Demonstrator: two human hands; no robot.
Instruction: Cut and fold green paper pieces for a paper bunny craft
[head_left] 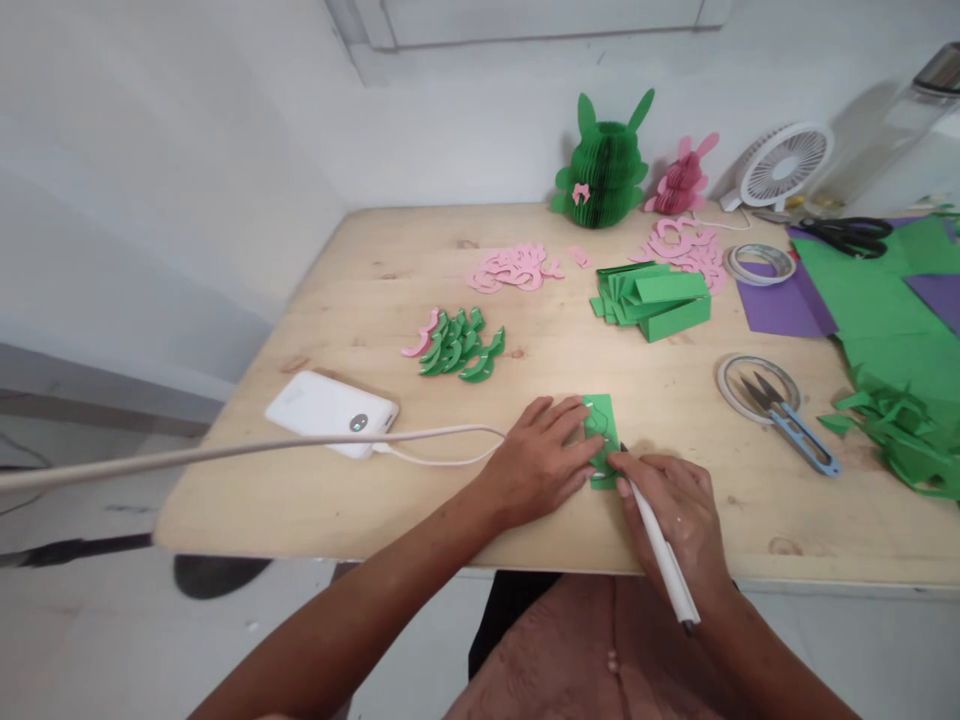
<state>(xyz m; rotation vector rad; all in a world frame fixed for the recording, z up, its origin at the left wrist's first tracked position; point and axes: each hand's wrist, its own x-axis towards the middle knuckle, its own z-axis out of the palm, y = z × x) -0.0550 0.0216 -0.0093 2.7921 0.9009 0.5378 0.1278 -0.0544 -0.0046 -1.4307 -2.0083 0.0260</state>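
A small green paper rectangle [604,412] lies flat near the table's front edge, with a curved outline drawn on it. My left hand [546,458] rests on its left side, fingers stretched out and pressing it down. In my right hand [679,505] is a white pen [666,562], pinched between thumb and fingers. The pen's dark tip is at the paper's right edge; whether it touches the paper I cannot tell. Part of the drawn outline is hidden under my left fingers.
On the wooden table [420,510] are a white power bank [330,410] with cable, green cut pieces [457,345], pink cutouts [514,268], folded green strips [652,298], tape rolls [761,265], blue snips [799,435], black scissors [847,238], paper rabbits [606,175] and a fan [787,165].
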